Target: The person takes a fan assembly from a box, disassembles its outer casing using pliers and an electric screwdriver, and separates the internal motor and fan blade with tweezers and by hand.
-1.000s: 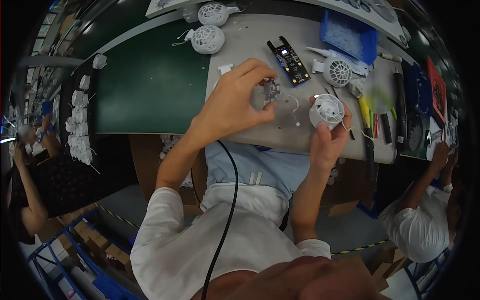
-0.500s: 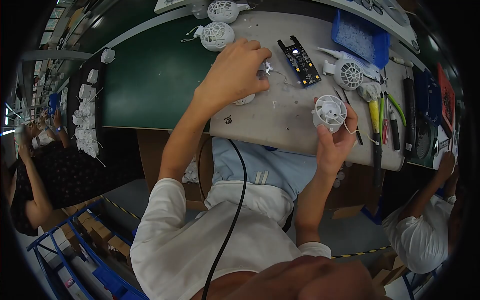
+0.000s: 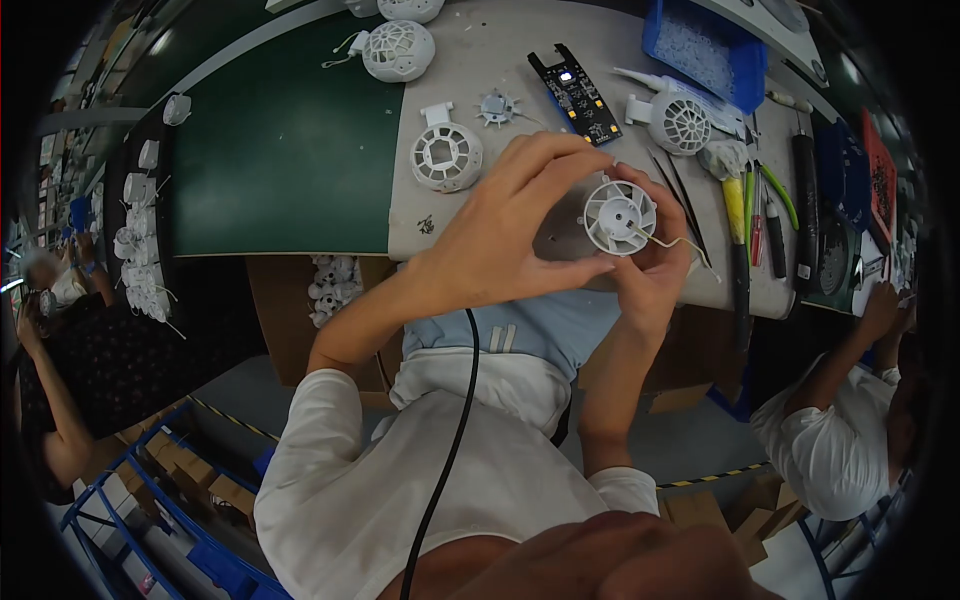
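Note:
In the head view a round white fan housing (image 3: pixel 605 235) with vanes and a thin white wire is held up over the front of the bench. My right hand (image 3: pixel 655 275) wraps round its right side and underside. My left hand (image 3: pixel 520 220) curves round the left side, with thumb and fingertips at the rim. Behind my left hand a white grille cover (image 3: pixel 447 158) with a square centre opening lies on the mat. Beside the cover sits a small spoked part (image 3: pixel 497 108) with a thin wire.
A black circuit board (image 3: pixel 580 100) with lit lamps lies beyond my hands. Farther right are another white fan unit (image 3: pixel 680 123), a blue bin (image 3: pixel 700 55) of small clear pieces, and several hand tools, including a yellow-handled one (image 3: pixel 735 205). White fan units (image 3: pixel 398 50) stand at the back left.
My left hand has let go of the small spoked part, now on the mat, and moved right to the fan housing. The housing has turned in my right hand. The view has shifted slightly.

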Demonstrator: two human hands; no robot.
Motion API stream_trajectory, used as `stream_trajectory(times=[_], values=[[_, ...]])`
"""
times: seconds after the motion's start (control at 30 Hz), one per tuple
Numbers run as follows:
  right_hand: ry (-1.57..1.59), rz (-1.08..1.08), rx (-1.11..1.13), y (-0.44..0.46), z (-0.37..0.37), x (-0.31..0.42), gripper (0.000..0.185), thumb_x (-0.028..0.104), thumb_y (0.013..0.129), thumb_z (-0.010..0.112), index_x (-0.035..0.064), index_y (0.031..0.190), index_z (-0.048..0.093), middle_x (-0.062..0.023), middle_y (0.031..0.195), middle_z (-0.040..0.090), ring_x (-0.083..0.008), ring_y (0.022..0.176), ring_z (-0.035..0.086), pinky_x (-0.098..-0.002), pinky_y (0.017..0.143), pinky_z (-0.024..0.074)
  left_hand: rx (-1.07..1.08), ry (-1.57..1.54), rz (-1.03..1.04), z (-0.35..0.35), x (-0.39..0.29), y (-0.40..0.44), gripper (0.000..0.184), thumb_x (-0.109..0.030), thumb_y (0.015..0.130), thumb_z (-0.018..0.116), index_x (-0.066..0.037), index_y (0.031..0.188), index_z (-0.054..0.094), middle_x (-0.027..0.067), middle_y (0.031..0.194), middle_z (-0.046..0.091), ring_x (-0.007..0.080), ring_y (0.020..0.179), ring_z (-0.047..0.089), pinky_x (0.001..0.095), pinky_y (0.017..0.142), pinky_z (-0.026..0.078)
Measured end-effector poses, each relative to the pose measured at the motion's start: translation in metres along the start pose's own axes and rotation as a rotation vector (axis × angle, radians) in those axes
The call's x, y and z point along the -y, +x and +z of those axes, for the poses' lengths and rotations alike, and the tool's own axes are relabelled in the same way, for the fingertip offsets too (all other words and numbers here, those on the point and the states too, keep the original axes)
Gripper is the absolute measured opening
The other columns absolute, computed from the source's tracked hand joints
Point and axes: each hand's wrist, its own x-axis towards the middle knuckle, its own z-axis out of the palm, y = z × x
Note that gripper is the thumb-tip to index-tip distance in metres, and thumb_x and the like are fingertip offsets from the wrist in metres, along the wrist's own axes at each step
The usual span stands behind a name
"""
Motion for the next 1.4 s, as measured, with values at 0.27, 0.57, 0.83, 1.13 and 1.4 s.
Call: stream_trajectory(times=[0.27, 0.57, 0.83, 1.13, 1.4], values=[[-0.007, 0.051, 0.04, 0.0, 0.002, 0.002, 0.063, -0.002, 0.075, 0.077, -0.0005, 0.129, 0.044, -0.024, 0.141, 0.047, -0.0264, 0.128, 0.051, -0.0381, 0.105, 0.0457, -0.048, -0.088, 0.011, 0.015, 0.005, -0.007, 0.062, -0.018, 0.066, 0.084, -0.002, 0.121, 0.061, 0.015, 0.124, 0.056, 0.0297, 0.112, 0.059, 0.0382, 0.095, 0.048], [-0.038, -0.026, -0.012, 0.004, 0.005, -0.002, 0.064, -0.005, 0.075, 0.076, -0.0025, 0.13, 0.043, -0.0241, 0.138, 0.049, -0.03, 0.127, 0.052, -0.0394, 0.103, 0.0445, -0.199, -0.074, 0.028, 0.014, 0.016, -0.018, 0.064, -0.013, 0.061, 0.086, 0.001, 0.117, 0.058, 0.017, 0.121, 0.059, 0.0281, 0.108, 0.062, 0.0366, 0.093, 0.049], [-0.514, -0.174, -0.553, -0.016, 0.0, 0.005, 0.031, -0.005, 0.08, 0.071, -0.0026, 0.109, 0.059, -0.0133, 0.105, 0.064, -0.02, 0.092, 0.062, -0.0315, 0.083, 0.0503, -0.532, 0.043, -0.038, 0.014, 0.026, -0.06, 0.065, -0.013, 0.057, 0.089, 0.001, 0.111, 0.054, 0.0136, 0.1, 0.061, 0.0269, 0.089, 0.062, 0.0334, 0.076, 0.052], [-1.501, -0.103, -0.328, -0.02, -0.057, 0.038, 0.016, 0.008, 0.086, 0.071, 0.002, 0.1, 0.065, -0.0096, 0.093, 0.061, -0.0241, 0.085, 0.058, -0.0338, 0.08, 0.0469, -0.339, 0.227, -0.251, 0.011, 0.018, -0.072, 0.063, -0.02, 0.059, 0.089, -0.003, 0.112, 0.059, 0.0135, 0.104, 0.058, 0.0289, 0.091, 0.056, 0.037, 0.078, 0.047], [-0.857, -0.256, -0.654, -0.032, -0.045, 0.064, 0.011, 0.006, 0.094, 0.062, -0.0048, 0.094, 0.06, -0.0137, 0.098, 0.065, -0.0139, 0.073, 0.059, -0.0246, 0.064, 0.0493, -0.099, 0.168, -0.233, -0.008, 0.017, -0.069, 0.074, -0.021, 0.06, 0.086, -0.005, 0.125, 0.055, 0.0114, 0.113, 0.058, 0.0346, 0.104, 0.054, 0.0412, 0.089, 0.043]])
